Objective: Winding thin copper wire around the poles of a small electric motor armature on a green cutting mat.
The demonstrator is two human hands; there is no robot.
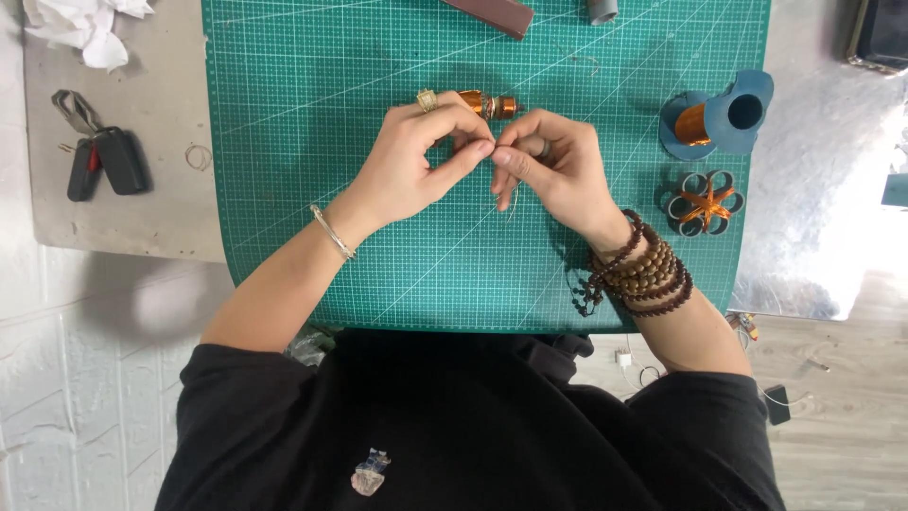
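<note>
Over the green cutting mat (378, 274) both hands meet fingertip to fingertip near the mat's middle. The left hand (416, 161), a thin silver bangle (333, 232) at its wrist, has thumb and forefinger pressed together in a pinch, and the right hand (553, 166), its wrist wrapped in strands of brown wooden beads (643, 270), pinches back against it; a very fine wire (512, 201) seems to trail down from where the fingertips touch, though it is too thin to be sure what either hand grips. Just beyond the knuckles, at twelve o'clock from the hands, lies a small coil wound with copper wire (492, 104), partly hidden behind the left hand's fingers and lying flat on the mat. Out at three o'clock, near the mat's right edge, a blue spool of copper wire (714, 118) lies on its side, and just below it, toward four o'clock, sits a cluster of small grey rings tied with orange wire (705, 203). At ten o'clock, off the mat on the grey bench (123, 227), rest dark car keys on a strap (99, 156), with crumpled white paper (85, 28) farther up in the corner. A dark brown strip (492, 14) pokes in at the mat's top edge.
</note>
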